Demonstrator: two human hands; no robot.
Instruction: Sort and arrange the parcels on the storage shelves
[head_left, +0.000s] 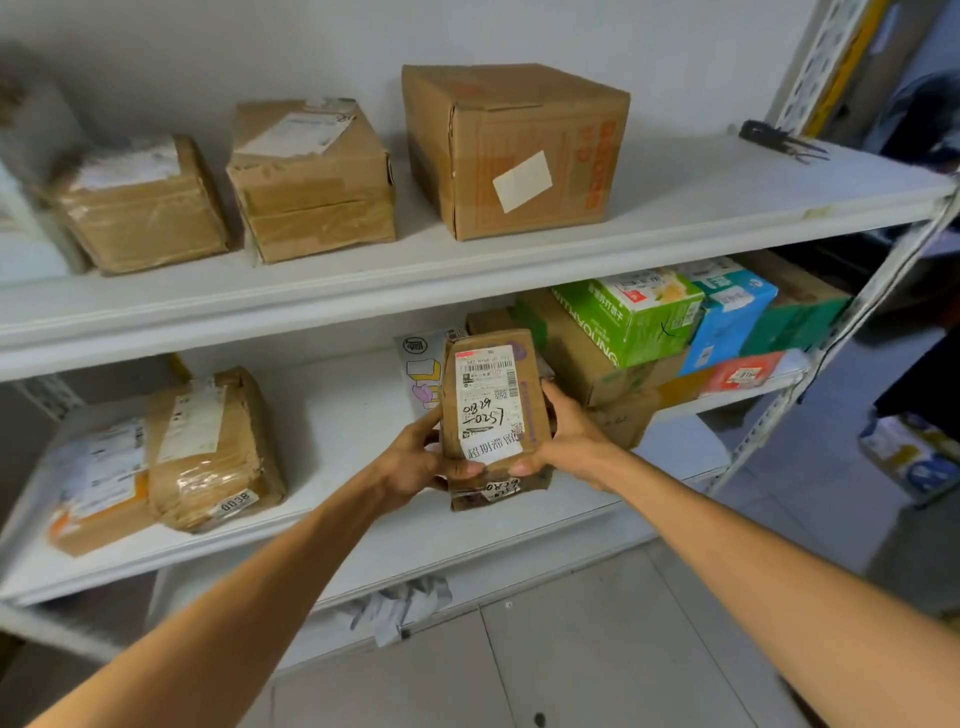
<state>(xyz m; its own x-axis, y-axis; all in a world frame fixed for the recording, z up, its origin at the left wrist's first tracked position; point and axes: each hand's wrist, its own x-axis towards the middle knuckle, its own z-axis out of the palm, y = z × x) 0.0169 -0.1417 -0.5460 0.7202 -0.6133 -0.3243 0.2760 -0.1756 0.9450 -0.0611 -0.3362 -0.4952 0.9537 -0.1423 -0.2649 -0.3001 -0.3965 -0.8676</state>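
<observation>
Two bare hands held a small brown parcel (493, 410) upright over the middle shelf (343, 415). The left hand (415, 457) and right hand (566, 441) gripped its lower sides, fingers (524, 467) curled around it, clamped tight. Three cardboard boxes (514, 150) stood on the upper shelf (727, 208); colourful cartons (639, 317) were stacked just right of the parcel.

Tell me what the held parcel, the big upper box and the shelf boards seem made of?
Held parcel: brown cardboard or stiff paper, wrinkled, under shiny clear tape, with a white paper label. Big upper box: matte brown cardboard, creased at flaps and edges. Shelf boards: smooth white surface, painted or laminated; the core cannot be told.
</observation>
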